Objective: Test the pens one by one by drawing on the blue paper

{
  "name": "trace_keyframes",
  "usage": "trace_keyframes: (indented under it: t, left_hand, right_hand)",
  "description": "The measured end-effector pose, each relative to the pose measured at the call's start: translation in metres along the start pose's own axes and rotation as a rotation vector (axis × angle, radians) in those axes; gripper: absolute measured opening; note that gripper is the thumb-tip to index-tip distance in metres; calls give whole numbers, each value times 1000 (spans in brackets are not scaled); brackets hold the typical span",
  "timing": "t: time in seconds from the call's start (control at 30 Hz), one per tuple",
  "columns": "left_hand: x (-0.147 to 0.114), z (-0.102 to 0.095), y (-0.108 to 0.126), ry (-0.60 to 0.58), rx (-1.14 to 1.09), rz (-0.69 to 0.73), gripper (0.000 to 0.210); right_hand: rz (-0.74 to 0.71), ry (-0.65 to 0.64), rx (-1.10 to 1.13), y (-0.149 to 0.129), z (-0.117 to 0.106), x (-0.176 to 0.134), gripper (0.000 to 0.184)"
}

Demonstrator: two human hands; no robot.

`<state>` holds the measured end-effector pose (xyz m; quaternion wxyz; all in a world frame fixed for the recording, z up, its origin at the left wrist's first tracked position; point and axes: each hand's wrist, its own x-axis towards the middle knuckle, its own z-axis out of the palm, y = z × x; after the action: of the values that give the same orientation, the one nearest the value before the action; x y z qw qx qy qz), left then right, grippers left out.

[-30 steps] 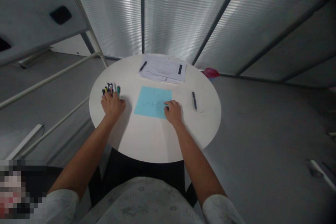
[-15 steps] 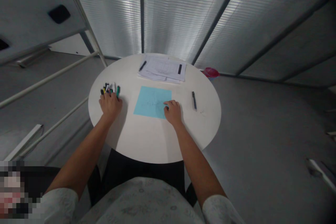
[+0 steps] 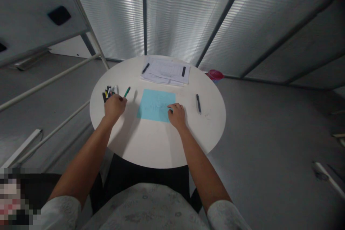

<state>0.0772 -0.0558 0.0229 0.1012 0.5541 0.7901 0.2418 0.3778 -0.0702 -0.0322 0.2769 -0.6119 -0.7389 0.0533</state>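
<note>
My left hand (image 3: pixel 115 106) is closed on a green marker (image 3: pixel 127 91), which tilts up to the right from the fingertips. Just behind that hand lies a bunch of several markers (image 3: pixel 105 96) with black, yellow and white parts, partly covered by the fingers. A light blue sheet of paper (image 3: pixel 153 113) with faint handwriting lies mid-table. My right hand (image 3: pixel 177 115) rests on the sheet's right side, fingers apart and holding nothing. A dark pen (image 3: pixel 198 104) lies to the right of it.
The round white table (image 3: pixel 151 151) carries a stack of printed papers (image 3: pixel 167 72) at the back, with a black pen (image 3: pixel 146 68) on top. A pink basket (image 3: pixel 215 74) stands on the floor behind. White metal rails (image 3: pixel 54 73) run along the left.
My left hand has drawn the green marker away from the bunch, lifting it to the right. My right hand stays on the blue sheet.
</note>
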Motion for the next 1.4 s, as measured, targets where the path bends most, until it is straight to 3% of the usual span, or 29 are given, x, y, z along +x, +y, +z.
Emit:
trace_keyframes:
  t: [0.13,0.2,0.37,0.43,0.53,0.77,1.07,1.4]
  left_hand:
    - [-6,6,23,17,-409,152,26]
    - [-12,17,34,-83,-655,189,24]
    - [-27,52,49,-370,-1036,94,23]
    - [-29,63,52,-419,-1160,91,22]
    - [-27,71,56,-447,-1214,94,22]
    - [-23,80,62,-487,-1242,108,29]
    - [-26,70,43,-489,-1534,-140,33]
    - [-24,74,39,-496,-1602,-145,24]
  right_hand:
    - [37,7,87,2,2,2,30]
    - [114,27,223,4,2,5,31]
    - [324,125,688,2,-5,21,28]
    - [358,70,890,-3,-8,27,31]
    - [384,-16,1078,-12,-8,31,31]
    - [531,-16,1422,-6,0,21,31]
    - [441,-159,1472,-1,-1,18,30]
    - [444,-122,1453,0,0,18,32]
